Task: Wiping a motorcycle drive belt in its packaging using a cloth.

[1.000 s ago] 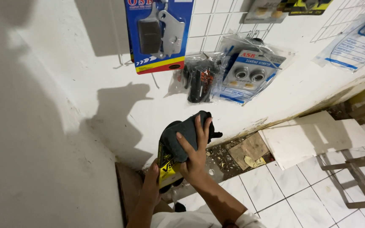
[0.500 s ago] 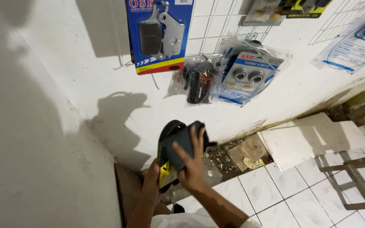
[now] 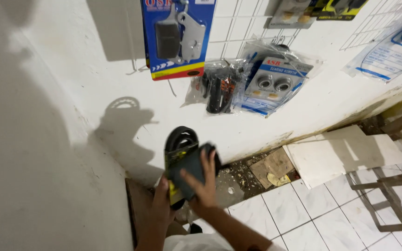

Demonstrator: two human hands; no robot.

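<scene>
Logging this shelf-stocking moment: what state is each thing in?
Belt: looped, in a sleeve, gripped by the left hand.
Cloth: pressed on the belt by the right hand.
Brake pad pack: sealed, hanging.
Bearing pack: bagged, hanging.
Loose tile: lying flat.

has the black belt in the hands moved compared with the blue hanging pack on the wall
Yes. The black belt now sits further left, almost under the blue hanging pack; earlier it was below and right of it.

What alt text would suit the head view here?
Seen from above, a person's left hand grips a looped black rubber belt in a yellow and black sleeve while the right hand presses a dark cloth against it. Packaged parts hang on the white wall above a tiled floor.
</scene>
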